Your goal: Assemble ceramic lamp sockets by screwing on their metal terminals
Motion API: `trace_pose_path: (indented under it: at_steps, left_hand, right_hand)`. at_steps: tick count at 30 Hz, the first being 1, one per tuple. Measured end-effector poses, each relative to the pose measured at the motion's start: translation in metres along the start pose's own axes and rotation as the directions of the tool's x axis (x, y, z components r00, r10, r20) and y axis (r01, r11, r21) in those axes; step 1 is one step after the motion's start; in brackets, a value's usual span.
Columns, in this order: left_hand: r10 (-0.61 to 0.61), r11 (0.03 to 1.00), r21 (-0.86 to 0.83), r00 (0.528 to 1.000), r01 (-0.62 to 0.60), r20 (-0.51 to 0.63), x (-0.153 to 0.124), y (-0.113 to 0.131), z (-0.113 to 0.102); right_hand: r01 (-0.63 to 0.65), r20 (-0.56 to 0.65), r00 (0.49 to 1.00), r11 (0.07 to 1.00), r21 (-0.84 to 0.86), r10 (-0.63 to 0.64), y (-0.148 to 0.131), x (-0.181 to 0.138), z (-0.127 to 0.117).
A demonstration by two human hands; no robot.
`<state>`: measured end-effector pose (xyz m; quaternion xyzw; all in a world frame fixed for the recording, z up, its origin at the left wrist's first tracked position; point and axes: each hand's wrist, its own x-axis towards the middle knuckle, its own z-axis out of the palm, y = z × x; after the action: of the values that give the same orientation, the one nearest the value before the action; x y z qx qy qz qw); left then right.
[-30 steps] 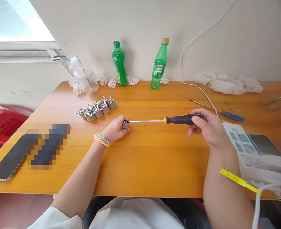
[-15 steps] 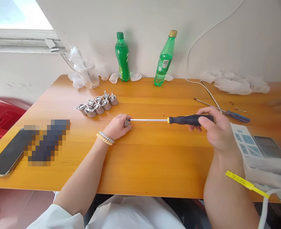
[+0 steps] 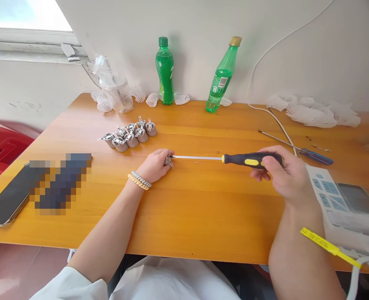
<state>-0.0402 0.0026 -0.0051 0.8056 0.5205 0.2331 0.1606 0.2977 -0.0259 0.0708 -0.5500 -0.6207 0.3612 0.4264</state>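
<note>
My left hand (image 3: 156,165) is closed round a small grey-brown round part with metal strips (image 3: 169,159), mostly hidden by the fingers. In my right hand (image 3: 279,171) is the black and yellow handle of a screwdriver (image 3: 243,160), held level. Its long shaft runs leftward, and the tip meets the part in my left hand; the exact contact point is too small to make out. Several similar grey-brown parts with metal strips (image 3: 131,138) stand grouped beyond my left hand. Two tiny metal pieces, one of them a small screw (image 3: 217,152), lie near the shaft.
Two green bottles, one upright (image 3: 164,77) and one leaning (image 3: 222,79), stand by the wall. A second screwdriver (image 3: 315,156) lies at right, near a white power strip (image 3: 328,187). A phone (image 3: 7,196) is at left. White foam nets (image 3: 322,110) line the back edge.
The screwdriver handle has turned in my right hand, so its yellow patches now show. My left hand keeps hold of the part. The whole view has shifted slightly.
</note>
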Motion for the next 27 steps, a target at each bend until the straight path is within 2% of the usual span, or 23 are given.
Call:
trace_pose_path:
  at_steps: [2, 4, 7, 10, 13, 17, 19, 20, 22, 24, 27]
  left_hand:
    - [-0.005, 1.0, 0.003, 1.0, 0.005, -0.002, 0.0, 0.0, 0.0]
    - [-0.01, 1.0, 0.004, 1.0, 0.01, -0.006, 0.0, -0.001, 0.0]
    - [-0.012, 1.0, 0.009, 1.0, 0.013, -0.012, 0.0, -0.002, 0.0]
    - [-0.003, 1.0, 0.025, 1.0, 0.003, -0.008, 0.0, -0.002, 0.001]
    - [0.003, 0.999, 0.046, 1.0, -0.003, 0.002, 0.001, -0.001, -0.001]
    - [0.005, 0.997, 0.078, 1.0, -0.006, 0.012, 0.0, 0.001, -0.003]
    - [0.01, 0.995, 0.096, 1.0, -0.011, 0.016, 0.0, 0.003, -0.004]
    - [0.009, 0.994, 0.107, 1.0, -0.01, 0.012, -0.001, 0.003, -0.004]
    - [0.0, 0.993, 0.117, 1.0, -0.001, 0.008, -0.001, 0.003, -0.006]
    - [-0.013, 0.993, 0.119, 1.0, 0.011, 0.015, -0.001, 0.003, -0.007]
    - [-0.027, 0.991, 0.133, 0.999, 0.024, 0.021, -0.002, 0.001, -0.01]
  right_hand:
    - [-0.022, -0.02, 1.0, 0.994, -0.111, 0.02, -0.001, 0.0, 0.0]
    - [-0.006, -0.012, 1.0, 0.99, -0.144, 0.005, -0.002, 0.0, 0.0]
    - [0.025, 0.066, 0.997, 0.999, 0.033, -0.027, -0.003, 0.001, 0.002]
    - [-0.012, 0.107, 0.994, 0.986, 0.166, -0.006, -0.005, 0.001, 0.003]
    - [-0.059, 0.087, 0.995, 0.998, 0.034, 0.056, -0.006, 0.003, 0.003]
    - [-0.137, -0.041, 0.991, 0.963, -0.233, 0.131, -0.002, 0.006, 0.001]
    - [-0.151, -0.051, 0.988, 0.954, -0.258, 0.143, 0.001, 0.009, -0.001]
    - [-0.146, -0.021, 0.989, 0.967, -0.21, 0.145, 0.003, 0.01, -0.001]
    - [-0.139, 0.07, 0.988, 0.99, 0.015, 0.138, 0.008, 0.011, 0.0]
    - [-0.159, 0.102, 0.985, 0.969, 0.19, 0.142, 0.013, 0.012, 0.002]
    - [-0.136, 0.077, 0.989, 0.977, 0.165, 0.125, 0.018, 0.012, 0.007]
